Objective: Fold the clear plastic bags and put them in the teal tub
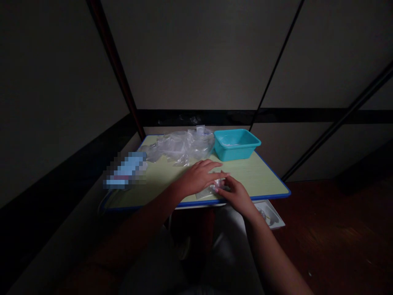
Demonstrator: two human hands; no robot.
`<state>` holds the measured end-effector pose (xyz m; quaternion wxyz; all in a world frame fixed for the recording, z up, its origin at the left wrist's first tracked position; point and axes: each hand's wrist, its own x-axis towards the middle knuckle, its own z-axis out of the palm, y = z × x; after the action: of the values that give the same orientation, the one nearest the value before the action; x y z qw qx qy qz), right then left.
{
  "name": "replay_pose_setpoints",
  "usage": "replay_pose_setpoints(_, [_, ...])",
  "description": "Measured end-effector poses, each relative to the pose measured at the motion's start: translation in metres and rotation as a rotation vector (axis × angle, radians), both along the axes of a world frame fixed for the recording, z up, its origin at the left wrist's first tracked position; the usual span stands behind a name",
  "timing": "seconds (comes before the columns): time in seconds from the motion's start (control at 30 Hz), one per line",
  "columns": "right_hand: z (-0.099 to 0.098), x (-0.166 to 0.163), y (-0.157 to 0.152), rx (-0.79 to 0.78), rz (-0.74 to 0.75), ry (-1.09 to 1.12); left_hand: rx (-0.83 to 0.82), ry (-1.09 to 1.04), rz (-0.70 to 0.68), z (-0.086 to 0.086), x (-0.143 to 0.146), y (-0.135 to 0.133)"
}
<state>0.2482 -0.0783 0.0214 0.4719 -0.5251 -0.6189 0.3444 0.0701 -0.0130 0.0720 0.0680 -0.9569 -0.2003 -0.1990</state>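
A small clear plastic bag [202,193] lies flat near the table's front edge, partly covered by both hands. My left hand [198,178] reaches over it from the left with its fingers stretched out and apart, the fingertips close to my right hand. From the right, my right hand [235,192] pinches the bag's right part between thumb and fingers. Something pale and shiny shows between the hands, too small to make out.
A heap of crumpled clear plastic bags [184,145] covers the back of the table [159,184]. To its right stands a turquoise plastic basin [236,153]. A blurred-out light blue item [127,170] sits at the left edge. Below the right side, a white tray [278,223] sticks out.
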Motion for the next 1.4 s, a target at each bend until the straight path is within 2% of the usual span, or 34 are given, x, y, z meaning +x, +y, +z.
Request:
replay_pose_setpoints(0.13, [-0.004, 0.007, 0.008, -0.055, 0.004, 0.098, -0.087, -0.089, 0.146, -0.021, -0.015, 0.003])
replay_pose_setpoints(0.23, [-0.004, 0.012, 0.014, -0.036, -0.005, 0.050, -0.168, -0.118, 0.190, -0.032, -0.025, -0.004])
replay_pose_setpoints(0.37, [0.000, 0.019, 0.022, 0.030, -0.052, -0.112, -0.273, -0.137, 0.198, -0.040, -0.037, -0.013])
replay_pose_setpoints(0.53, [0.002, 0.027, 0.031, 0.039, 0.004, -0.202, -0.393, -0.160, 0.141, -0.044, -0.042, -0.012])
replay_pose_setpoints(0.7, [-0.001, 0.034, 0.041, -0.036, 0.056, -0.157, -0.417, -0.113, 0.146, -0.044, -0.035, -0.009])
replay_pose_setpoints(0.83, [-0.001, 0.039, 0.046, -0.082, 0.084, -0.114, -0.371, -0.070, 0.203, -0.040, -0.024, -0.019])
replay_pose_setpoints(1.0, [-0.001, 0.042, 0.048, -0.076, 0.094, -0.140, -0.329, -0.064, 0.341, -0.042, 0.002, -0.035])
replay_pose_setpoints(1.13, [-0.003, 0.046, 0.052, -0.052, 0.083, -0.131, -0.323, -0.044, 0.364, -0.049, 0.018, -0.037])
replay_pose_setpoints(1.27, [-0.003, 0.054, 0.060, -0.037, 0.064, -0.074, -0.347, 0.007, 0.360, -0.053, 0.019, -0.034])
replay_pose_setpoints(1.4, [-0.003, 0.061, 0.065, -0.123, 0.126, 0.091, -0.357, 0.026, 0.353, -0.053, 0.016, -0.034])
